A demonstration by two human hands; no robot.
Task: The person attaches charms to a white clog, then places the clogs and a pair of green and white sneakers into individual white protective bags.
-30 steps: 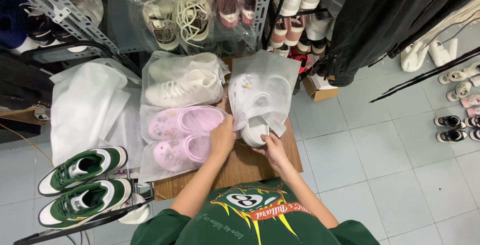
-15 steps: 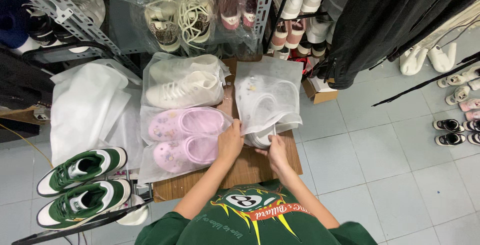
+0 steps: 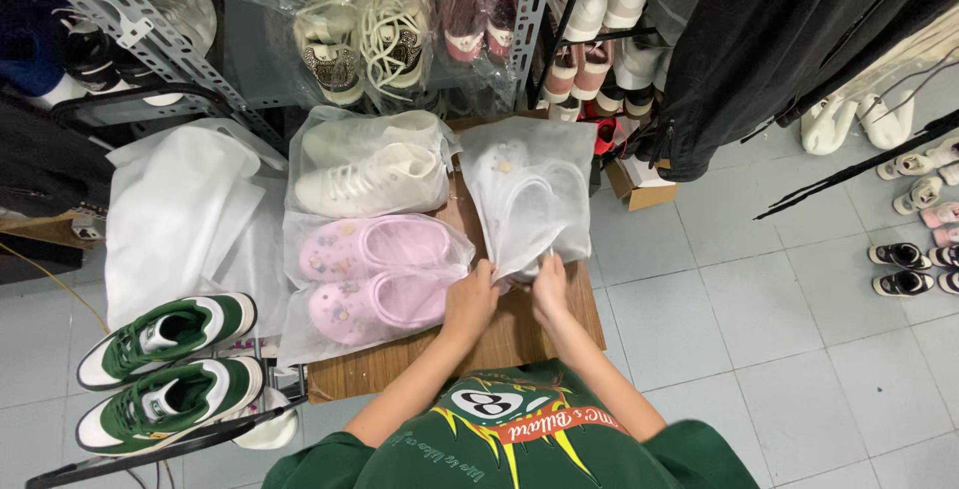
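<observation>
Seen from above, the person in a dark green printed shirt stands at a wooden surface [image 3: 519, 334] with both hands at the near end of a translucent white bag [image 3: 529, 199] that lies on the right part of it. The left hand [image 3: 470, 299] is clenched on the bag's lower left edge, and the right hand [image 3: 549, 287] pinches the bag's lower edge just beside it, so each grip is closed on the bag's material. Inside the bag a pair of white clogs [image 3: 524, 204] shows dimly through the film. Just to the left, a second clear bag holds pink clogs [image 3: 375, 269] with small charms, its edge touching the left hand. Beyond that lies another bag with white sneakers [image 3: 370, 177]. Further left an empty white bag [image 3: 175, 219] is spread flat. Two green-and-white sneakers [image 3: 165, 364] sit on a low rack at the lower left, beside the surface. A metal shelf [image 3: 130, 19] behind carries bagged shoes, dark garments [image 3: 789, 39] hang at the upper right, and more shoes stand on the tiled floor [image 3: 759, 349] at the right edge.
</observation>
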